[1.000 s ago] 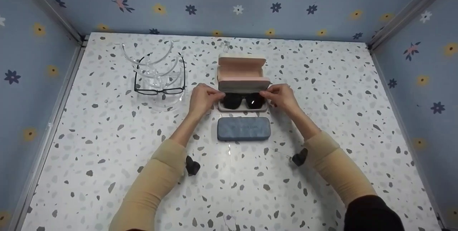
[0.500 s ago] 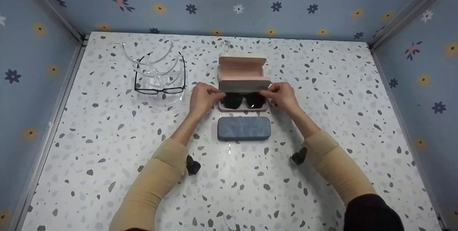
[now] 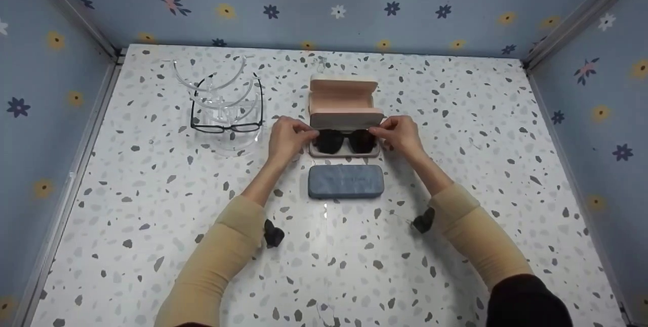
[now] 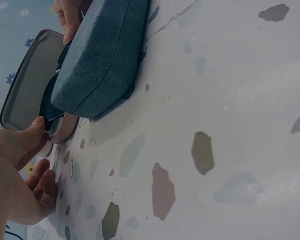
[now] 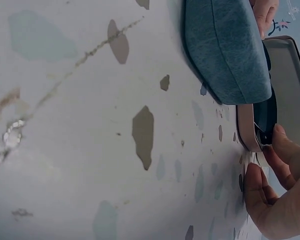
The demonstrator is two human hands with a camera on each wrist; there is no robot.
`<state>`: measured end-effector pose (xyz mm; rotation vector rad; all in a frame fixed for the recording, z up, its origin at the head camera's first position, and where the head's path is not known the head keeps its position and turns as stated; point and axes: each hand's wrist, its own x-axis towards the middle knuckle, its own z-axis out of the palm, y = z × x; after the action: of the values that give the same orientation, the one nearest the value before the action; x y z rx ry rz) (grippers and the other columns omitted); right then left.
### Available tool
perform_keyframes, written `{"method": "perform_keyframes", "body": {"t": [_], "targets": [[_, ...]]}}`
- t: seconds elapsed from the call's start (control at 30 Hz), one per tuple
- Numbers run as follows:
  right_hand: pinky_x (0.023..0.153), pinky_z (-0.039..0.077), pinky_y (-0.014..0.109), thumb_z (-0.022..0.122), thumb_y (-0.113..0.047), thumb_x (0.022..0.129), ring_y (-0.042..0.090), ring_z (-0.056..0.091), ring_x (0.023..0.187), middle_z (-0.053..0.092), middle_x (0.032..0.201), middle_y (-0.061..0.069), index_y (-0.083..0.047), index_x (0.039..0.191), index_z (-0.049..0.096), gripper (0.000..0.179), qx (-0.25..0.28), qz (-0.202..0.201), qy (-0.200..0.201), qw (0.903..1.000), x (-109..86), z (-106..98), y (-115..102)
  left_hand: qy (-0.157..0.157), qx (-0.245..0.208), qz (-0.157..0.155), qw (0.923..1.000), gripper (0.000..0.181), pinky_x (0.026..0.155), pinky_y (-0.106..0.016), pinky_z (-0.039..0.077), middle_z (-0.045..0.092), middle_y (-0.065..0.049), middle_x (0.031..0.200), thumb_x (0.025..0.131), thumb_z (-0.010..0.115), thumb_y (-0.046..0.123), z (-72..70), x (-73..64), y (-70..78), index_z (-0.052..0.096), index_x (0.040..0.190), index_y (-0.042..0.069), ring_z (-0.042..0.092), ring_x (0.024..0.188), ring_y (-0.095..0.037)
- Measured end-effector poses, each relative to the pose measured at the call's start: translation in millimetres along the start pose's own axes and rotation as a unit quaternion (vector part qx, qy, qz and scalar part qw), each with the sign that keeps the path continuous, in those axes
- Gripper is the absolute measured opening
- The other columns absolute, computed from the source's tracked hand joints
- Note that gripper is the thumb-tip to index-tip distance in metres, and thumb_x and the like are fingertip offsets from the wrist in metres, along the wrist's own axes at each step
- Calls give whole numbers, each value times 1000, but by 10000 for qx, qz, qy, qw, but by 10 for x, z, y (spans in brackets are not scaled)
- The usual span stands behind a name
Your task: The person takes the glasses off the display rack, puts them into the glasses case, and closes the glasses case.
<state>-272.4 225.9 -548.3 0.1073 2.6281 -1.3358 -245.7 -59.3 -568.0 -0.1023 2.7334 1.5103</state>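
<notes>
A pair of dark sunglasses (image 3: 330,141) lies over the lower half of an open glasses case (image 3: 347,120) with a pale grey lining. At one end of the frame my left hand (image 3: 287,139) pinches it between thumb and forefinger. My right hand (image 3: 401,137) pinches the other end the same way. In the left wrist view, the other fingers of the left hand (image 4: 25,170) curl beside the case, close to the tabletop. The right wrist view shows the right thumb at the hinge end of the sunglasses (image 5: 265,115), partly hidden by a blue case.
A closed blue glasses case (image 3: 346,181) stands just in front. Behind is another open case with a pink lining (image 3: 341,100). Black-framed eyeglasses (image 3: 227,128) sit on a clear display stand (image 3: 215,99) at the left. Patterned walls (image 3: 324,8) border the speckled table (image 3: 324,266).
Both hands keep their pinch on the sunglasses in nearly the same place. The bright glint on the right lens has gone, so the lenses have tilted slightly.
</notes>
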Motion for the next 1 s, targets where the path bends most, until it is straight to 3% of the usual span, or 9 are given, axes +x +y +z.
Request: {"method": "perform_keyframes", "body": {"t": [0.33,0.4,0.53,0.63,0.73,0.83,0.9,1.0], "targets": [[47,44,17,84,-24,87,6,55,50,62,64,-13,-3,84,74,23,33,-137,111,9998,-6,-23,18,-65,-178,4,9998,14,46,-17,41,77,-12,83,86,83,21,-16,-7,5,83,91,8,47,39,1],[47,45,17,84,-25,88,7,56,50,63,65,-12,-4,85,73,24,119,-116,90,9998,-7,-32,26,-15,-157,5,9999,16,53,-16,42,76,-11,85,86,84,22,-23,-12,2,82,91,7,49,47,1],[52,51,21,83,-29,88,9,61,59,64,73,-8,-5,90,70,27,314,34,-38,9995,-7,-60,38,-15,-167,-134,9998,26,73,-26,49,75,-13,95,86,84,28,-45,-20,7,80,97,5,60,73,-12],[57,54,24,83,-35,88,11,65,69,65,84,-4,-5,98,69,34,413,239,-203,9987,-6,-90,29,-203,-228,-243,9992,41,89,-38,52,70,-18,111,88,81,36,-72,-19,28,76,109,1,63,95,-26],[62,57,26,80,-45,89,14,67,78,67,98,2,-3,111,67,48,433,476,-439,9970,0,-123,3,-388,-238,-191,9988,51,96,-42,52,70,-19,118,92,74,45,-98,-6,55,74,116,-1,64,106,-30],[68,58,27,73,-57,90,16,68,83,68,113,11,-2,126,64,66,356,703,-659,9947,10,-153,-30,-502,-192,-117,9985,55,83,-35,49,69,-10,91,98,63,53,-119,14,83,77,100,0,61,90,-24],[71,59,28,67,-65,90,17,69,83,68,121,15,-2,132,62,76,298,827,-776,9931,16,-170,-54,-573,-130,-187,9981,61,71,-30,43,58,-3,73,100,55,58,-131,33,108,73,85,1,54,75,-19],[73,59,28,59,-75,90,17,70,82,67,126,17,-2,137,61,87,267,1030,-873,9905,26,-188,-88,-763,-103,-598,9952,68,62,-28,35,47,0,70,99,47,68,-148,66,152,66,80,5,47,65,-17]]}}
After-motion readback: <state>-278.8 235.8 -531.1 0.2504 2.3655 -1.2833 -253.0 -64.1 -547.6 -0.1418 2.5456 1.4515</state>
